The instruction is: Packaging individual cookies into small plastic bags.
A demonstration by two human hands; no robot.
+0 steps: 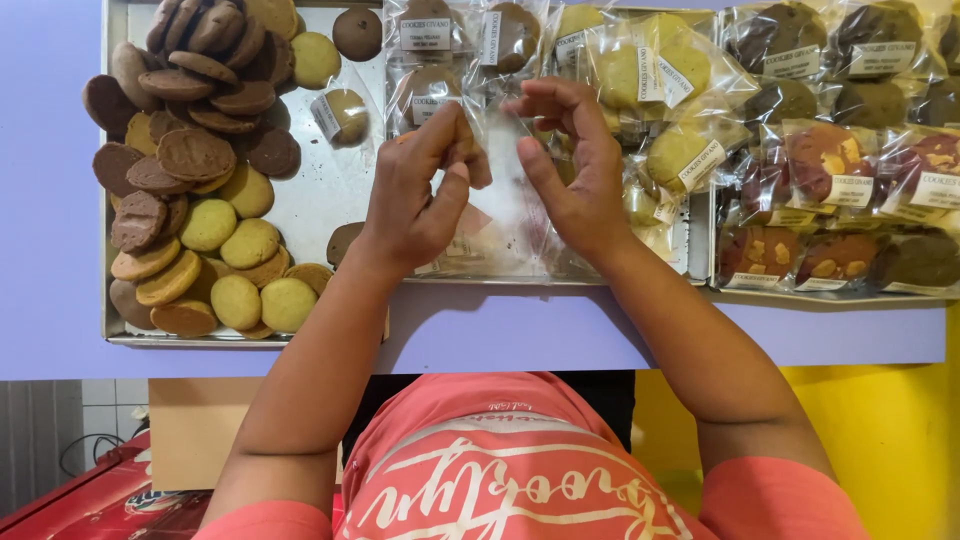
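Both hands up over the tray, working one clear plastic bag. Bag is thin, see-through, crinkled, hanging open-ended between the hands just above the tray's near edge; can't tell if anything is inside. Left hand — thumb and fingers pinched on the bag's top edge. Right hand — fingertips pressed together, pinching the same edge from the other side.

Metal tray on a lavender table: loose cookies — brown and pale yellow — piled left; bagged cookies with white labels fill the right. Below the table edge: yellow wall, tiled floor, red object at the corner.
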